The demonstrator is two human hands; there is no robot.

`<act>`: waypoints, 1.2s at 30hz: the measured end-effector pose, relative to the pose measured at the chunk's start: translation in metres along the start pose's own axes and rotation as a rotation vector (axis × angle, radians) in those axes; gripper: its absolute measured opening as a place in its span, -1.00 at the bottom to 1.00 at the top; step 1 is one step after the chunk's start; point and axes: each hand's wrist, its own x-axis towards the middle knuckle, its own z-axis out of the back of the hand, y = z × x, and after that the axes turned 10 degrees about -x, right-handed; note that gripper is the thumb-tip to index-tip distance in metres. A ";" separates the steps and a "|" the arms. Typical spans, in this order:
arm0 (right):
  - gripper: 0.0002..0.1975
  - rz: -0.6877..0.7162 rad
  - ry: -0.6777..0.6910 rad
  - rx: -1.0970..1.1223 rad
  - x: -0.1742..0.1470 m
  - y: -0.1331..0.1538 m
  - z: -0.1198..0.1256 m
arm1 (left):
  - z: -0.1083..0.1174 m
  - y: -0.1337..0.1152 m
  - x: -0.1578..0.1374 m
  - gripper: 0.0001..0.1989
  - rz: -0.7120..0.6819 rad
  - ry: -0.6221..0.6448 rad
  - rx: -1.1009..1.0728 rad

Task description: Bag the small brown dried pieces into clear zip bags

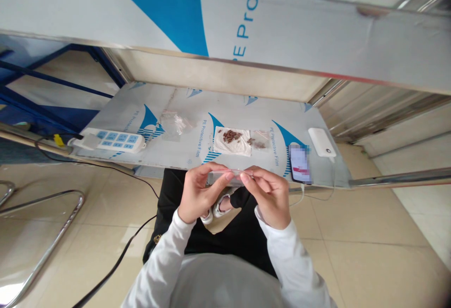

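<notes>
Beige floor tiles run under a low metal table (176, 125) whose top is covered in white protective film with blue triangles.

Both hands are raised in front of the person's lap, just before the near edge of the table, with white sleeves reaching back toward the camera. The left hand (199, 193) has its fingers curled and its thumb and forefinger pinched on the left end of a small clear plastic bag (225, 174). The right hand (269, 195) mirrors it, its fingertips closed on the bag's right end, palm turned down and inward. The two hands nearly meet at the middle.

Held between them, the bag lies flat and nearly level, its long axis running left to right across the view. It is thin, see-through and pale; whether anything is inside cannot be told.

On the table beyond lie a white sheet (232, 141) with a small heap of brown bits on it, another crumpled clear bag (174, 122), a white power strip (112, 140) with blue sockets, a phone (299, 163) and a white power bank (321, 142).
</notes>
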 end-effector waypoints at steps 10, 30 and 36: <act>-0.89 0.034 0.075 -0.032 -0.001 -0.008 0.003 | -0.002 -0.003 -0.002 -0.95 -0.028 0.000 0.026; -0.90 0.079 0.110 -0.073 -0.004 -0.009 0.006 | -0.003 -0.003 -0.001 -0.89 0.045 0.020 0.130; -0.94 0.170 0.090 -0.113 -0.003 -0.012 0.007 | 0.000 -0.001 0.000 -0.89 0.078 0.061 0.104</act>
